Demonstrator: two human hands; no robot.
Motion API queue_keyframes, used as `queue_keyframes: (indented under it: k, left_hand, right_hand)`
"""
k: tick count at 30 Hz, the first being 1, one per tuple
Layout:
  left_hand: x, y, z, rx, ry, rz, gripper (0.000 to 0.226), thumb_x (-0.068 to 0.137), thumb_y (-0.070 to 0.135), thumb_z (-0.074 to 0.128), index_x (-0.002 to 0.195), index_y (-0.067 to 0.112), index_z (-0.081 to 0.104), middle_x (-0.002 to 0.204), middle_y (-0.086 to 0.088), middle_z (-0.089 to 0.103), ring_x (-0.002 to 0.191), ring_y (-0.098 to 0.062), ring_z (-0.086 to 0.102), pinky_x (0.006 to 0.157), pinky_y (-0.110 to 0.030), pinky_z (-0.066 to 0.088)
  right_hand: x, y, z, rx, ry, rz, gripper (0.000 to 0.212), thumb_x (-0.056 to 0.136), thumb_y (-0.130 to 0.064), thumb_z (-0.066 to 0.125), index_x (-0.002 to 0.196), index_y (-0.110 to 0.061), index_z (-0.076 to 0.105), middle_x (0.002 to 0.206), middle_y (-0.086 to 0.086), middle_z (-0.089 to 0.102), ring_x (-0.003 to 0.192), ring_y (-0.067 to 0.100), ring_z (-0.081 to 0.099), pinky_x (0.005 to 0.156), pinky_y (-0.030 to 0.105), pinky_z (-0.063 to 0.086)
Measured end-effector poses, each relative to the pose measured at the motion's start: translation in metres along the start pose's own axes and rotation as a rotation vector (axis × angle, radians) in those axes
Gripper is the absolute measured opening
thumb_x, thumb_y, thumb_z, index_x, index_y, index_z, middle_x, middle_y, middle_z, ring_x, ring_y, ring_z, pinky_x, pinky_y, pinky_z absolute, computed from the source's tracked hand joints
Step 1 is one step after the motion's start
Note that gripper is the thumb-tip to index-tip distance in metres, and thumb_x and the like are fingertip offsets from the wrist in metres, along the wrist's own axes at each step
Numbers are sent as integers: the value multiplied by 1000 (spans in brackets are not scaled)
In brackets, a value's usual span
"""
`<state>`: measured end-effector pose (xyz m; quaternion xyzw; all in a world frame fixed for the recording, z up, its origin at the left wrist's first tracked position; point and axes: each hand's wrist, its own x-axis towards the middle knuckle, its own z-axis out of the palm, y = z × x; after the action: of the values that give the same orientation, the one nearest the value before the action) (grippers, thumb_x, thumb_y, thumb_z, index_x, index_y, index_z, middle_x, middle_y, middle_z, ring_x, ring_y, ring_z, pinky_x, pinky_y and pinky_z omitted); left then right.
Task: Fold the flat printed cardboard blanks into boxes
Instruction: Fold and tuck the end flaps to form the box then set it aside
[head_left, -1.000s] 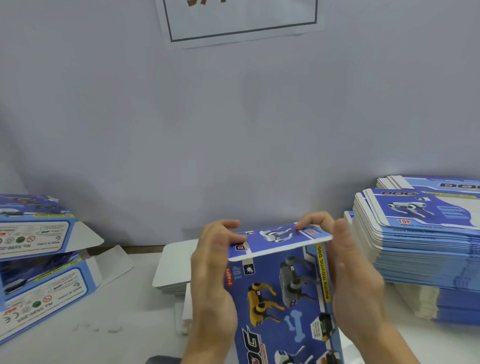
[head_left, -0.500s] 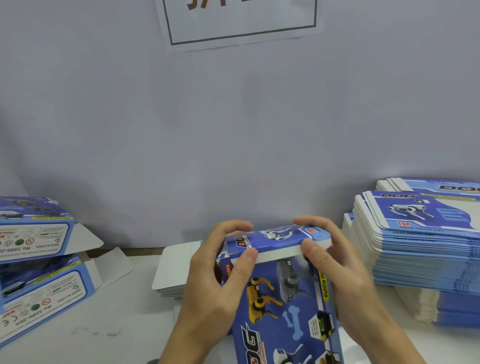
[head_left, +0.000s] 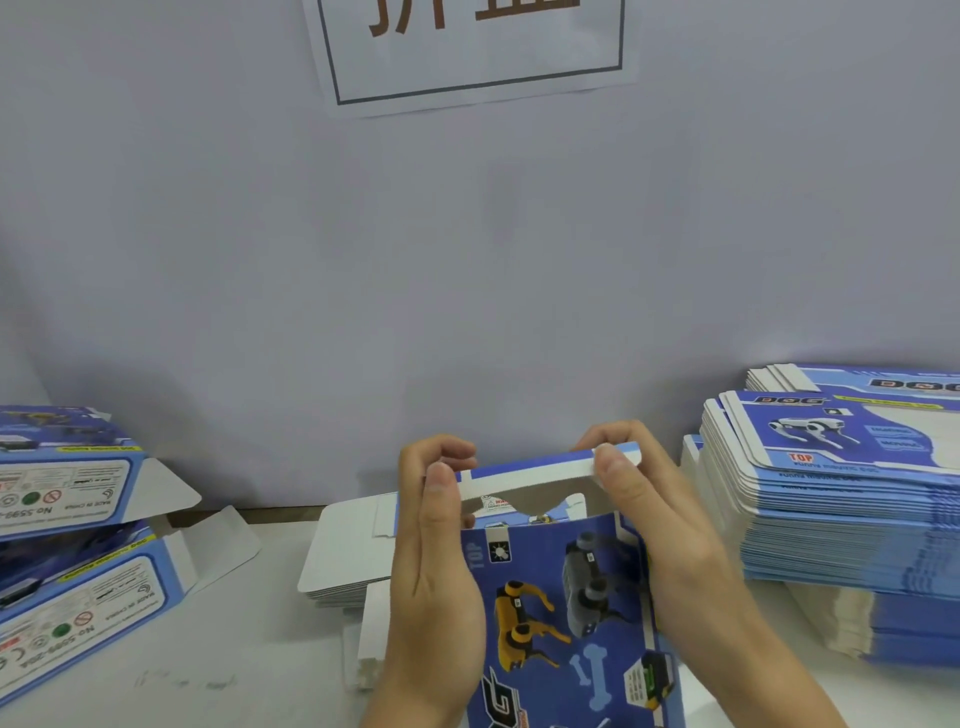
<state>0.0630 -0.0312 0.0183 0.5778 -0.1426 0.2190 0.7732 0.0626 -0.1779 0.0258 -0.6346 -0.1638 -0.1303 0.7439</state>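
Taking the half-formed box (head_left: 566, 613) at the worktop's (head_left: 249, 670) middle as landmark: 1 second ago its end flap stood up showing its printed face, and now it is bent over toward the opening with its white tuck edge forward, so I judge this end nearly closed. The left hand (head_left: 434, 561) and right hand (head_left: 670, 525) each pinch a flap corner with curled fingers. Left of it lie 2 folded boxes (head_left: 67, 535), just behind it 1 low white-faced pile (head_left: 348, 556), right of it 2 stacks of blanks (head_left: 841, 499).
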Motion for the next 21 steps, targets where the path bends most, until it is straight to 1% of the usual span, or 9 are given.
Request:
queue_keyframes:
  k: [2,5,7,9,11,13,16,19,21]
  left_hand:
    - [0,-4,1,17,24,12,23,86,53,39,86,42,59,88,9,67,88,-20,75,51,-21,56]
    - [-2,-8,-2,61,27,15,21,89,47,39,85,41,59,87,8,69,87,-17,75,50,-21,55]
    - [-4,-10,-5,74,1,-2,15,91,46,46,88,41,60,92,7,69,94,-18,74,52,-22,57]
    - [-5,-9,-7,60,-29,-28,9,92,46,54,90,40,61,96,5,70,98,-20,73,53,-23,58]
    - [-5,-6,-7,32,-49,-53,10,88,44,53,90,39,63,96,3,71,97,-22,74,53,-24,58]
    - [-4,-3,-6,-25,-83,-83,10,87,45,62,91,36,64,96,0,70,95,-23,74,53,-24,58]
    - [-3,0,-8,-54,-129,-112,21,80,49,71,93,33,66,99,-3,70,96,-24,74,54,-25,58]
    - [0,1,-14,-65,-181,-139,29,75,55,64,91,31,69,101,0,72,97,-24,74,57,-28,60]
    - [3,3,-19,-70,-225,-145,36,74,61,69,92,30,72,105,4,72,103,-21,73,61,-29,61]
  right_hand:
    - [-1,2,1,2,-2,27,22,84,-46,55,95,-27,61,114,19,61,91,31,74,64,38,56]
    - [-2,4,-2,61,5,65,24,82,-40,58,98,-23,62,109,21,65,88,33,75,57,34,58]
    - [-3,5,-4,101,6,60,22,81,-35,60,98,-20,63,101,20,69,85,36,75,54,33,58]
    - [-2,5,-5,151,16,52,18,81,-31,61,93,-18,66,96,13,73,84,35,75,55,34,60]
    - [-2,6,-7,167,50,39,17,78,-28,62,88,-16,69,108,0,73,89,26,76,59,35,61]
    - [-1,8,-9,179,77,34,15,75,-25,64,82,-15,71,118,-6,69,97,22,74,63,37,61]
    - [-1,8,-12,224,97,44,14,70,-20,64,77,-11,73,121,-4,69,103,22,72,64,36,61]
    - [-2,6,-12,269,110,53,10,65,-10,66,72,-9,73,119,-1,70,98,17,73,59,32,60]
    - [-3,3,-12,284,113,61,12,58,-9,71,69,-10,74,118,1,71,96,15,74,58,32,61]
